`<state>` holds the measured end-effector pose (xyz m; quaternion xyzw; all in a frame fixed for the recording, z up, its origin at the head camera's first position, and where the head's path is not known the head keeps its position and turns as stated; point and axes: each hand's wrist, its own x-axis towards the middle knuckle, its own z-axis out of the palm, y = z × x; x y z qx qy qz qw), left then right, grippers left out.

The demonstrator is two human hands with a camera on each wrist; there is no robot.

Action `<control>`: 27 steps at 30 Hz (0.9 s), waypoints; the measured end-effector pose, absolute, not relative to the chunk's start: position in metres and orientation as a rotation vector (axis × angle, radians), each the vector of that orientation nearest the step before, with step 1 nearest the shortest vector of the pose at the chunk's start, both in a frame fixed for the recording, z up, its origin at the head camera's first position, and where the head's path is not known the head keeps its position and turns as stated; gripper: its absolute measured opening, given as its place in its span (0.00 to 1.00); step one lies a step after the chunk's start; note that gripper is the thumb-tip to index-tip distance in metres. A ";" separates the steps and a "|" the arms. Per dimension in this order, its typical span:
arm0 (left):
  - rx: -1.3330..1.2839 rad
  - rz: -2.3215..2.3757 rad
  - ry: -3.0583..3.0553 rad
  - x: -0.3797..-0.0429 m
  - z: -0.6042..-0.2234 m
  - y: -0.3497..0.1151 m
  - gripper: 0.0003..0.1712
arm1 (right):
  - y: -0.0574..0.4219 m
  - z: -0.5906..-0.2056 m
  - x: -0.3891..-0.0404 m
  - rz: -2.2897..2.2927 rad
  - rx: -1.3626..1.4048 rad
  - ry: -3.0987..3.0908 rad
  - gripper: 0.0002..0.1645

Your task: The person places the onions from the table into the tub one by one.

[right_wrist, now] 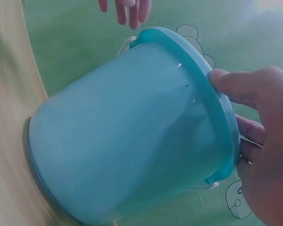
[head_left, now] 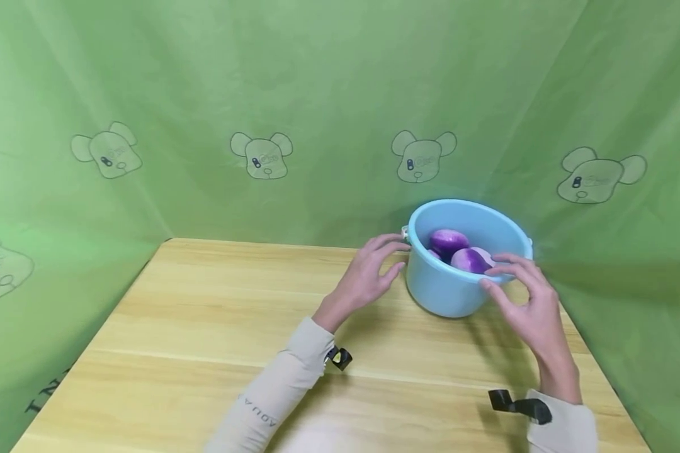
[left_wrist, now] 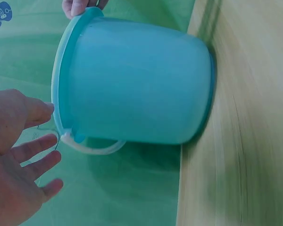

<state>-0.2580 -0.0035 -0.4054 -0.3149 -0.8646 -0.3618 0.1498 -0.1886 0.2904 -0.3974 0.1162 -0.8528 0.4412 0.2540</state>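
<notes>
A light blue bucket (head_left: 444, 292) stands near the back right of the wooden table, with shiny purple-and-white rounded things (head_left: 449, 241) inside it. My right hand (head_left: 535, 308) holds its near right rim, the thumb outside and the fingers reaching over the inner side; the right wrist view shows the thumb pressed to the rim (right_wrist: 210, 94). To the left of the bucket is my left hand (head_left: 368, 274), fingers extended and spread, fingertips close to the rim by the handle joint. The bucket's white handle (left_wrist: 96, 149) hangs down on the far side.
The wooden table (head_left: 215, 314) stretches away to the left and front. Green sheeting (head_left: 328, 75) printed with mouse-like heads hangs close behind the bucket and along both sides. A black wrist strap (head_left: 529, 409) sits over the right sleeve.
</notes>
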 end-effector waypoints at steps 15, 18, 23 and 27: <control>-0.816 -0.910 -2.571 -0.255 -0.421 -0.057 0.21 | 0.304 -0.395 -0.192 1.036 0.463 -2.384 0.15; -0.807 -0.903 -2.596 -0.253 -0.422 -0.068 0.22 | 0.309 -0.394 -0.192 1.014 0.496 -2.387 0.21; -0.774 -0.860 -2.677 -0.248 -0.425 -0.088 0.24 | 0.318 -0.390 -0.191 0.965 0.529 -2.434 0.30; -0.730 -0.817 -2.730 -0.245 -0.426 -0.105 0.26 | 0.323 -0.384 -0.192 0.909 0.564 -2.485 0.32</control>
